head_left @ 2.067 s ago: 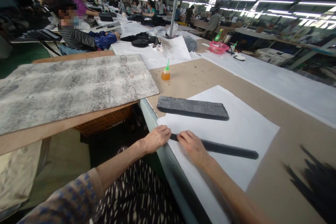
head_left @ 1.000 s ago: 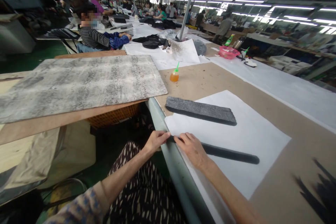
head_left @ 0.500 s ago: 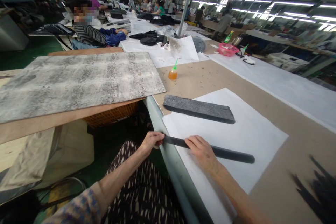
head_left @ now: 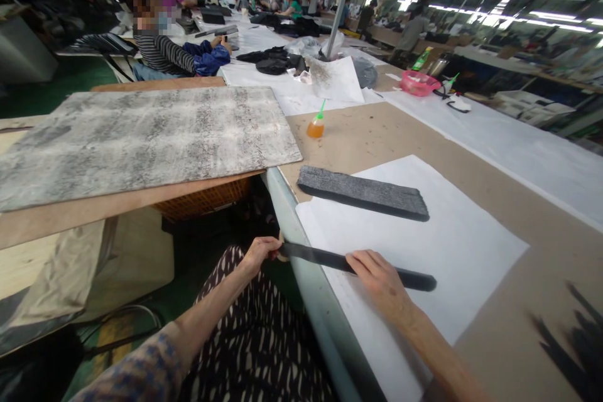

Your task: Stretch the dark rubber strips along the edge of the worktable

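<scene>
Beyond strip (head_left: 320, 257): grey pad (head_left: 362, 193), perhaps glue bottle (head_left: 316, 126)

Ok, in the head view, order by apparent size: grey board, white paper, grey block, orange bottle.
Grey board and white paper look alike; the frame cuts the board, so no ranking.
Grey block.
Orange bottle, the farthest.

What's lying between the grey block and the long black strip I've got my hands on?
Nothing but a bare stretch of the white paper sheet lies between the grey block and the black strip, as the head view shows.
</scene>
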`<state>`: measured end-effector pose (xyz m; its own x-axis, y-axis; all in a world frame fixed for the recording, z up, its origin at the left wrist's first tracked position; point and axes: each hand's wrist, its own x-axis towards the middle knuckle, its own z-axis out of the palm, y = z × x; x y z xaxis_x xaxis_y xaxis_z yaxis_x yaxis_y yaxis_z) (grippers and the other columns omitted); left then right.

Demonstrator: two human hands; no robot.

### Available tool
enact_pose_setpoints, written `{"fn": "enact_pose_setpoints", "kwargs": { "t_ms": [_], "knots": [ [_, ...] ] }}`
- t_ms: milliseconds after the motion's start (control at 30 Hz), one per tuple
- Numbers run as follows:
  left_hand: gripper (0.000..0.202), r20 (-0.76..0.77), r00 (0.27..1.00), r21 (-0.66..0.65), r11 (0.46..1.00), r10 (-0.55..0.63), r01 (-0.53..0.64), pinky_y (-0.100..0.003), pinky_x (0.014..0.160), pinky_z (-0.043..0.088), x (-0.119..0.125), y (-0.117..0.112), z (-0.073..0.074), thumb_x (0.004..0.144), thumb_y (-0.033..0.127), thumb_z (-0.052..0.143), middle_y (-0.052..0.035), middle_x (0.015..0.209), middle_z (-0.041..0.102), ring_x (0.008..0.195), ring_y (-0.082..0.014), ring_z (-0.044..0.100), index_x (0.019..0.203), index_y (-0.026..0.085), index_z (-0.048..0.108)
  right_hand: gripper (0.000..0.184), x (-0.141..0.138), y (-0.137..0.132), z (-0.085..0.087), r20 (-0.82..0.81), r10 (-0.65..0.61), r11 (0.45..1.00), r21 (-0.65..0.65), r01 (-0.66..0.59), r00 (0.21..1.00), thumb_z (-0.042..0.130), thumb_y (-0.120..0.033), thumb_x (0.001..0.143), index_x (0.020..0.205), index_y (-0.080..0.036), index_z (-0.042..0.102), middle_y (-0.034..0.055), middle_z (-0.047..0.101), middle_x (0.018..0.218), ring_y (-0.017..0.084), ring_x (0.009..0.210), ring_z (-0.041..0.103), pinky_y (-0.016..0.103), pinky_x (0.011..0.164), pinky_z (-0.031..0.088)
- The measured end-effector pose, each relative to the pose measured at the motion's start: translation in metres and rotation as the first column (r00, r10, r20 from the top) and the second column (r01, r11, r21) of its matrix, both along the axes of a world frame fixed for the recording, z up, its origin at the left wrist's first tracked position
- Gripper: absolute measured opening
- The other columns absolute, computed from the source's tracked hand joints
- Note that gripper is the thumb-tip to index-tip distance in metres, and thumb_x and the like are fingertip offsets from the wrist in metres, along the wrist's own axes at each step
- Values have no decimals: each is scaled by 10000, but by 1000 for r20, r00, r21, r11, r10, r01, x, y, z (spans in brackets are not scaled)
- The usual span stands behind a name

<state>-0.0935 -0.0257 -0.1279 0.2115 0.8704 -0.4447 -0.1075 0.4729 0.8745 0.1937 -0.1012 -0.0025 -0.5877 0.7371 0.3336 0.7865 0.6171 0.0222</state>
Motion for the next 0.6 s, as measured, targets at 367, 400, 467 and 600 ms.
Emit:
{"fn": "enact_pose_setpoints", "kwargs": {
  "t_ms": [367,400,467,600],
  "knots": [
    [214,16,994,-232,968,108,-102,-209,430,311,-23,-5,-58,583,266,734,-4,459,521,409,-94,452,556,110,591,264,-51,15,-4,204,91,993,57,-105,975,409,-15,826,994,-123,582,63,550,838,175,760,472,324,687,417],
    [199,28,992,-255,961,119,-109,-212,434,328,-25,-7,-60,596,252,726,-10,471,528,416,-99,463,571,108,590,260,-56,16,-4,220,93,993,57,-108,971,415,-12,823,987,-126,581,60,546,843,171,755,467,320,682,414],
    [147,58,986,-293,947,153,-130,-221,454,368,-28,-9,-61,633,212,696,-19,506,543,440,-109,485,615,106,595,258,-60,17,-4,230,93,992,57,-109,969,420,-6,818,985,-126,576,59,541,851,168,758,462,314,676,410],
    [41,97,957,-325,918,272,-228,-244,516,431,-24,1,-52,722,138,591,-27,581,557,483,-113,509,686,119,594,237,-59,16,-3,213,82,994,58,-96,974,434,-26,824,996,-116,571,59,531,827,175,764,458,317,680,407]
  ]
}}
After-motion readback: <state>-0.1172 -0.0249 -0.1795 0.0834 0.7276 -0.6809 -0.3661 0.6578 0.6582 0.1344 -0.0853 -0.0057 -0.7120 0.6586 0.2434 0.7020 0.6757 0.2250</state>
